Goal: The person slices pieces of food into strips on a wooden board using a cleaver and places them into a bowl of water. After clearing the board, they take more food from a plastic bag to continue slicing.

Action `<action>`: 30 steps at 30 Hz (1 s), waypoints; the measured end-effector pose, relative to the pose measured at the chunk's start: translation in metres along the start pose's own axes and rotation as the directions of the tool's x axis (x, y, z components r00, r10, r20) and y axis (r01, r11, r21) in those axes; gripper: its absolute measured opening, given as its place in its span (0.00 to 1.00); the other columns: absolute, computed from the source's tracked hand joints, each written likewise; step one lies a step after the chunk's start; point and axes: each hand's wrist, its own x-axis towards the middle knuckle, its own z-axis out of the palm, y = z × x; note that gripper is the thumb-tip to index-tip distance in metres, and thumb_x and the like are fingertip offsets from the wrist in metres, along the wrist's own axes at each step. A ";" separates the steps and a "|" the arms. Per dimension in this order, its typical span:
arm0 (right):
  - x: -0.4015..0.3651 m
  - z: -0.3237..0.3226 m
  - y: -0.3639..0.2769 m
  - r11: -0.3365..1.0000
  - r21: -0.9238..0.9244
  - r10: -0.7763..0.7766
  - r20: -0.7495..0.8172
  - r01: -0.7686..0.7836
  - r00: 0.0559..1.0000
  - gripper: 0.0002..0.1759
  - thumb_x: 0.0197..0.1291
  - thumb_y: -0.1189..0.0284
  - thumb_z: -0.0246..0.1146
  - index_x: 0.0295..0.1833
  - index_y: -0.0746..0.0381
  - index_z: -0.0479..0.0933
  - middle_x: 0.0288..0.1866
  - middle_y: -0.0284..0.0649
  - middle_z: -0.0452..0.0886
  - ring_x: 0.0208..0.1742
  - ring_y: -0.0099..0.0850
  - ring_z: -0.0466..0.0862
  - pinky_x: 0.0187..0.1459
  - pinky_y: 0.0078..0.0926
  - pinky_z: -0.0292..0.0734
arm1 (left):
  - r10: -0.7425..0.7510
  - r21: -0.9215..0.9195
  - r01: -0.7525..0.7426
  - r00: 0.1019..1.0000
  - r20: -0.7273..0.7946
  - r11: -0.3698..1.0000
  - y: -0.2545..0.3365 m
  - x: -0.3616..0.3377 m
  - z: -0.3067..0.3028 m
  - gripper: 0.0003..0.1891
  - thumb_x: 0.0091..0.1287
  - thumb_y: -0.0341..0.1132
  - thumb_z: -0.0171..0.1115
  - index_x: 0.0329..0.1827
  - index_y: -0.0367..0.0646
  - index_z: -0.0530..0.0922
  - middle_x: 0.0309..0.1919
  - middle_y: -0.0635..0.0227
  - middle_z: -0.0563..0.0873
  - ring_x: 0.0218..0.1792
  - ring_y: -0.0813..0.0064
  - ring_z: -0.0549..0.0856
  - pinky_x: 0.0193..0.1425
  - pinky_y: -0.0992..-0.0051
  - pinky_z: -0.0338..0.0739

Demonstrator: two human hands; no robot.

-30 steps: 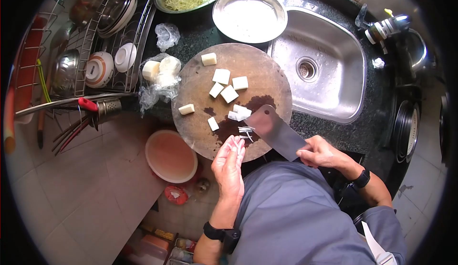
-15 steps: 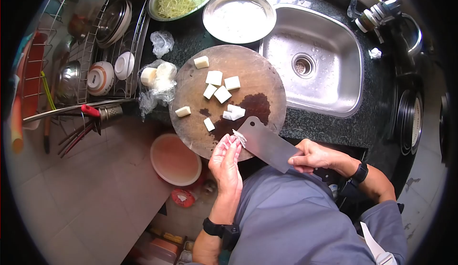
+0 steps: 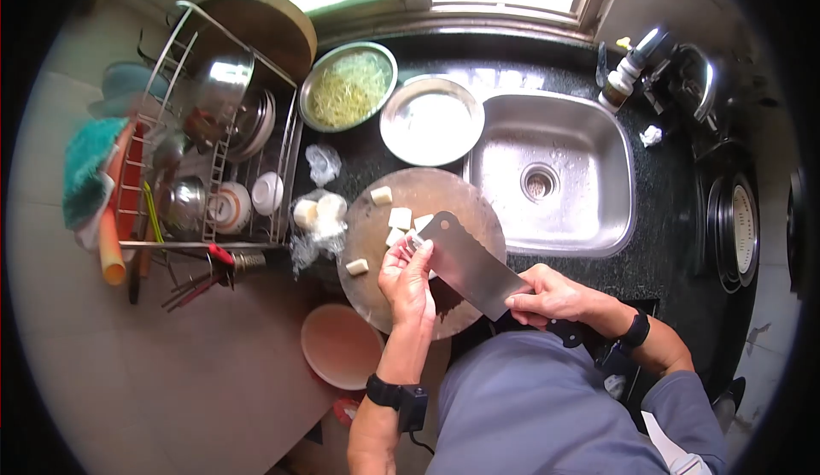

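Observation:
My right hand point(image 3: 548, 296) is closed round the handle end of a wide cleaver point(image 3: 468, 263), whose blade points up and left over the round wooden board point(image 3: 389, 186). Beside the blade's far end, my left hand point(image 3: 407, 278) pinches small white strips point(image 3: 413, 243) between curled fingers. Several white blocks lie on the board, among them one near the top point(image 3: 382, 196), one in the middle point(image 3: 400, 218) and one at the left point(image 3: 357, 266). Both hands and the blade hide part of the board.
A metal plate point(image 3: 432, 122) and a bowl of pale shreds point(image 3: 350, 89) stand behind the board. To the right is the sink point(image 3: 617, 219). Plastic-wrapped pieces point(image 3: 321, 213) and a dish rack point(image 3: 286, 167) are at the left. A pale basin point(image 3: 342, 347) sits below.
The view has tilted up, bringing the window into sight. My hands and the cleaver have risen off the board's near part and now cover some blocks in its middle.

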 end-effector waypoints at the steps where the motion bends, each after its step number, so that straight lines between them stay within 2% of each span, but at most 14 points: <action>1: 0.000 0.001 -0.008 1.000 0.014 -0.006 -0.021 0.007 1.000 0.14 0.71 0.71 0.56 0.32 0.66 0.75 0.22 0.32 0.76 0.18 0.18 0.71 0.20 0.20 0.69 | -0.030 -0.030 0.030 1.000 0.005 0.999 0.000 0.010 0.002 0.17 0.65 0.19 0.66 0.56 0.36 0.76 0.45 0.67 0.85 0.46 0.73 0.86 0.54 0.73 0.82; 5: -0.001 -0.013 -0.009 0.997 0.067 -0.032 -0.084 0.037 0.996 0.11 0.69 0.72 0.56 0.35 0.67 0.76 0.22 0.33 0.76 0.18 0.17 0.70 0.20 0.21 0.69 | -0.099 -0.125 0.105 0.994 0.052 0.987 0.005 0.039 0.016 0.16 0.66 0.17 0.62 0.55 0.38 0.77 0.44 0.66 0.85 0.43 0.75 0.85 0.52 0.74 0.82; 8: -0.008 -0.018 -0.012 0.991 0.107 -0.068 -0.157 0.086 0.985 0.12 0.71 0.70 0.58 0.35 0.67 0.76 0.23 0.33 0.77 0.17 0.17 0.70 0.19 0.19 0.68 | -0.159 -0.114 0.165 0.985 0.066 0.980 0.007 0.060 0.032 0.15 0.66 0.16 0.62 0.54 0.37 0.77 0.44 0.64 0.85 0.43 0.73 0.85 0.52 0.74 0.82; 9: -0.011 -0.019 -0.016 0.989 0.116 -0.071 -0.174 0.092 0.982 0.09 0.69 0.73 0.56 0.39 0.68 0.77 0.23 0.34 0.76 0.17 0.17 0.69 0.19 0.20 0.69 | -0.174 -0.072 0.176 0.984 0.037 0.982 0.010 0.065 0.042 0.14 0.66 0.16 0.61 0.54 0.36 0.77 0.44 0.63 0.85 0.44 0.71 0.85 0.52 0.73 0.83; 14: -0.013 -0.032 -0.010 0.987 0.114 -0.084 -0.215 0.111 0.973 0.08 0.68 0.74 0.55 0.44 0.68 0.76 0.22 0.33 0.75 0.17 0.17 0.69 0.19 0.20 0.69 | -0.161 -0.052 0.172 0.972 0.171 0.984 0.011 0.099 0.076 0.13 0.66 0.17 0.62 0.52 0.37 0.77 0.44 0.63 0.85 0.42 0.71 0.86 0.51 0.69 0.85; 18: -0.014 -0.039 -0.010 0.971 0.173 -0.119 -0.246 0.165 0.962 0.09 0.71 0.71 0.57 0.42 0.67 0.76 0.24 0.33 0.76 0.18 0.16 0.70 0.20 0.19 0.70 | -0.138 0.105 0.131 0.989 0.061 0.986 0.008 0.130 0.099 0.15 0.66 0.17 0.63 0.54 0.35 0.78 0.46 0.59 0.85 0.45 0.68 0.87 0.54 0.69 0.84; 20: -0.016 -0.042 -0.009 0.964 0.230 -0.062 -0.284 0.131 0.957 0.09 0.71 0.71 0.57 0.41 0.66 0.76 0.24 0.33 0.76 0.18 0.16 0.70 0.20 0.19 0.70 | 0.143 0.397 -0.217 0.968 0.208 0.892 -0.007 0.165 0.094 0.19 0.66 0.19 0.61 0.61 0.29 0.77 0.52 0.54 0.85 0.50 0.64 0.87 0.58 0.71 0.81; 21: -0.015 -0.044 -0.008 0.963 0.234 -0.059 -0.293 0.131 0.954 0.09 0.71 0.71 0.57 0.41 0.66 0.76 0.24 0.33 0.76 0.18 0.16 0.70 0.20 0.19 0.70 | 0.348 0.543 -0.493 0.869 0.352 0.680 -0.005 0.168 0.097 0.20 0.67 0.25 0.63 0.63 0.30 0.78 0.53 0.58 0.85 0.47 0.76 0.85 0.54 0.76 0.79; 22: -0.013 -0.047 -0.006 0.963 0.237 -0.055 -0.292 0.128 0.955 0.08 0.69 0.73 0.57 0.42 0.67 0.76 0.24 0.33 0.76 0.18 0.17 0.70 0.20 0.19 0.70 | 0.341 0.543 -0.490 0.870 0.357 0.682 -0.005 0.174 0.098 0.20 0.67 0.25 0.63 0.63 0.30 0.78 0.53 0.58 0.85 0.47 0.76 0.85 0.54 0.76 0.79; 24: -0.011 -0.049 -0.005 0.961 0.246 -0.049 -0.290 0.124 0.956 0.07 0.68 0.74 0.56 0.43 0.67 0.75 0.24 0.33 0.76 0.17 0.17 0.69 0.20 0.20 0.70 | 0.472 0.668 -0.700 0.692 0.546 0.254 -0.004 0.179 0.099 0.21 0.66 0.26 0.62 0.62 0.31 0.80 0.53 0.56 0.87 0.53 0.69 0.86 0.60 0.73 0.77; 25: -0.009 -0.050 -0.005 0.964 0.236 -0.049 -0.298 0.123 0.953 0.07 0.69 0.73 0.56 0.42 0.67 0.76 0.24 0.33 0.76 0.17 0.17 0.70 0.20 0.20 0.70 | 0.312 0.737 -0.509 0.859 0.406 0.445 0.002 0.173 0.100 0.16 0.66 0.27 0.64 0.56 0.32 0.84 0.46 0.60 0.89 0.48 0.74 0.86 0.55 0.75 0.79; 26: -0.008 -0.051 -0.005 0.966 0.226 -0.050 -0.305 0.123 0.951 0.08 0.70 0.72 0.57 0.41 0.66 0.76 0.24 0.33 0.76 0.18 0.16 0.70 0.20 0.19 0.71 | 0.309 0.741 -0.506 0.861 0.404 0.442 0.002 0.172 0.099 0.16 0.66 0.27 0.64 0.56 0.32 0.84 0.46 0.60 0.89 0.48 0.74 0.86 0.55 0.75 0.79; 28: -0.005 -0.052 -0.003 0.962 0.238 -0.060 -0.295 0.134 0.954 0.08 0.70 0.72 0.57 0.41 0.66 0.76 0.24 0.33 0.76 0.18 0.16 0.70 0.20 0.19 0.71 | 0.296 0.637 -0.468 0.883 0.364 0.613 0.002 0.169 0.095 0.14 0.65 0.27 0.67 0.53 0.32 0.85 0.39 0.62 0.90 0.41 0.79 0.86 0.51 0.77 0.79; 30: -0.003 -0.053 -0.002 0.959 0.245 -0.069 -0.286 0.143 0.956 0.08 0.70 0.72 0.57 0.41 0.66 0.76 0.24 0.33 0.76 0.18 0.17 0.70 0.20 0.19 0.71 | 0.270 0.636 -0.455 0.889 0.371 0.624 0.004 0.162 0.093 0.13 0.65 0.27 0.68 0.51 0.33 0.86 0.37 0.64 0.90 0.39 0.81 0.86 0.49 0.78 0.79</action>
